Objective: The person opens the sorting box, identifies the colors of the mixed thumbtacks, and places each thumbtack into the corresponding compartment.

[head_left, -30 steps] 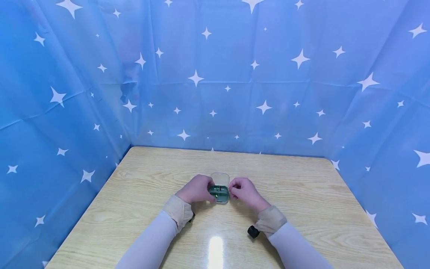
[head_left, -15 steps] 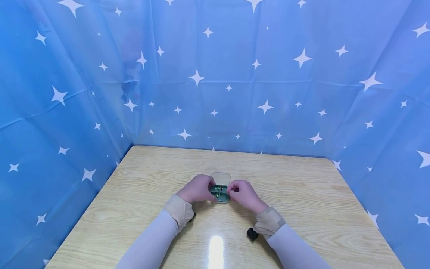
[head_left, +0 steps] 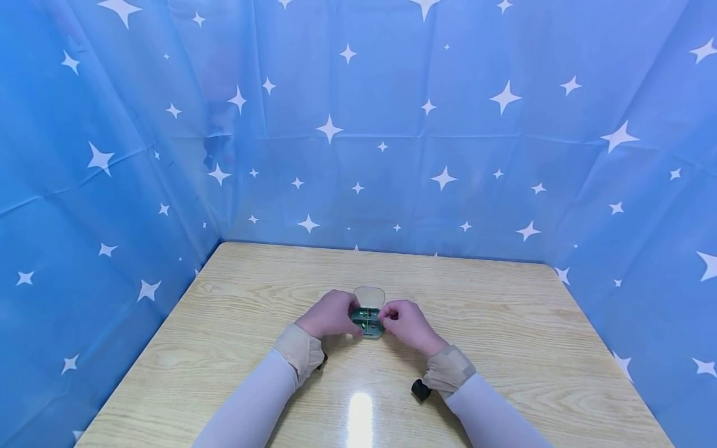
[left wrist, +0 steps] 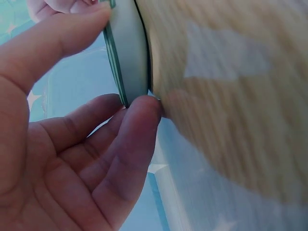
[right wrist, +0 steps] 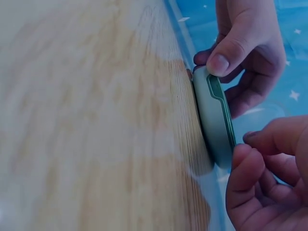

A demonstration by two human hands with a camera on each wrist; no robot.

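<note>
A green pill box (head_left: 372, 332) stands on the table with its clear lid (head_left: 370, 297) folded back. Dividers split its inside into compartments, where several tiny capsule-like pieces show. My left hand (head_left: 329, 314) grips the box from the left; in the left wrist view the thumb (left wrist: 91, 24) lies at one end of its rim and the fingers (left wrist: 137, 130) at the other. At the right side my right hand (head_left: 411, 325) has its fingers bent over the edge. The right wrist view shows a narrow gap between its thumb and index fingertip (right wrist: 255, 139), with nothing seen there.
The wooden table (head_left: 504, 323) carries the box near its middle. A blue star-patterned curtain (head_left: 358, 155) hangs behind the table and at both sides. Black wrist cameras stick out below both wrists, the right one (head_left: 421, 390) more visibly.
My right hand has shifted slightly left, over the box's right edge. A small dark piece now shows in the front right compartment. The left hand has kept its grip.
</note>
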